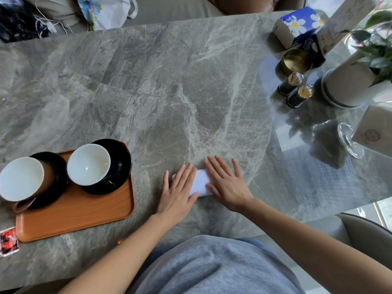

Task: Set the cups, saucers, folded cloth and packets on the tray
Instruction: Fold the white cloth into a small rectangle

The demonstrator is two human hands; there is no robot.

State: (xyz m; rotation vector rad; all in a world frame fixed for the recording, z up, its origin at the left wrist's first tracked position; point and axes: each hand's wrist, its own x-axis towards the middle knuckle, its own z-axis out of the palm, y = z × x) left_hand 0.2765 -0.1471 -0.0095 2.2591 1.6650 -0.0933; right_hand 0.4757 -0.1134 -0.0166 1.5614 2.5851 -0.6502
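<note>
While two cups [89,164] sit on saucers [122,158] on the tray [84,215], the folded cloth [200,182] lies on the counter [169,92] to its right. The left hand [180,192] and right hand [227,183] press it, each grip spread flat.

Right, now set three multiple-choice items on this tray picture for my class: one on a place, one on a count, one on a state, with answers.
1. Where is the folded cloth relative to the tray? A on it; B on the table to its right; C under it.
2. How many cups stand on saucers on the tray? A one; B two; C three.
3. What are the left hand and right hand doing? A lying flat on the cloth; B gripping a cup; C hanging idle.
Answers: 1 B, it lies on marble past the tray's right edge. 2 B, each sits on a black saucer. 3 A, both lie open across the cloth's ends.
</note>
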